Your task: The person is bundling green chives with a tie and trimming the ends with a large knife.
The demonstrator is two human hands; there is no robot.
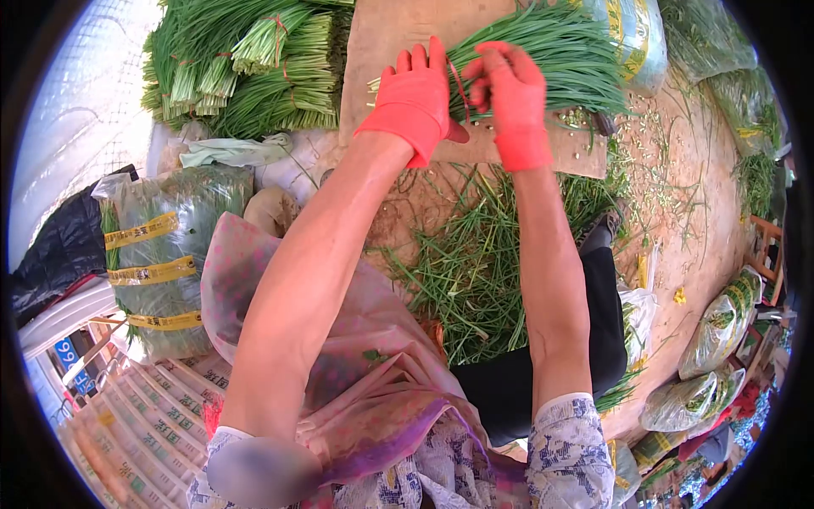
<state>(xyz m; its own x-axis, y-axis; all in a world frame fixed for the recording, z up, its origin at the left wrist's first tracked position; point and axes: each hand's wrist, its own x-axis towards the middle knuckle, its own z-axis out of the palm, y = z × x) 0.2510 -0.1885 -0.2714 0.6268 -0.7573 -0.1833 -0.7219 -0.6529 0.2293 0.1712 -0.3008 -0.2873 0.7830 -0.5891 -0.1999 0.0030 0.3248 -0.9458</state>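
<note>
A bundle of long green chives [543, 55] lies across a board, its pale stem ends to the left. My left hand [413, 97], in a red rubber glove, spans the stem part, fingers over the far side and thumb on the near side. Around the bundle, just right of that hand, runs a thin red band [460, 89]. My right hand [515, 89], gloved alike, is above the leaves beside the band. Its fingers are curled and a little blurred; what they pinch, if anything, I cannot make out.
Tied chive bundles [284, 72] are stacked at the far left of the board [373, 30]. Loose green trimmings [466, 263] cover the ground below it. Plastic-wrapped packs with yellow tape stand at left [161, 254] and right [721, 322]. A pinkish plastic apron [365, 339] covers my lap.
</note>
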